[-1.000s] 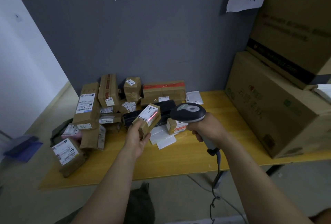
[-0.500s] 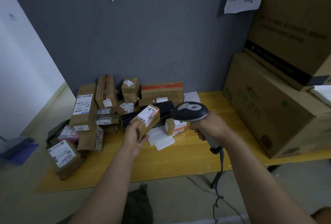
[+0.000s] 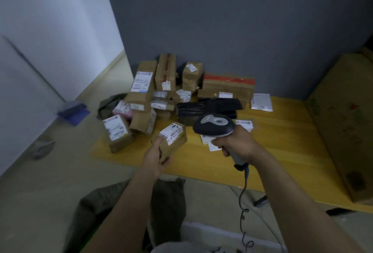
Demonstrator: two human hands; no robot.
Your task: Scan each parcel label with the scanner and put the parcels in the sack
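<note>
My left hand (image 3: 157, 156) grips a small brown parcel (image 3: 175, 141) with a white label facing up, held above the front edge of the yellow table (image 3: 272, 151). My right hand (image 3: 237, 141) grips the handle of the dark grey scanner (image 3: 214, 125), whose head sits just right of the parcel. A heap of brown and black parcels (image 3: 171, 91) lies at the back left of the table against the grey wall. A dark green sack (image 3: 161, 202) lies on the floor below my arms.
A large cardboard box (image 3: 347, 121) stands on the table's right side. The scanner's coiled cable (image 3: 244, 208) hangs off the front edge. A blue dustpan (image 3: 73, 111) lies on the floor at left. White slips lie near the scanner.
My view has swung left and down. My left hand has lowered the parcel toward me, away from the heap, and no red scan light shows on its label now.
</note>
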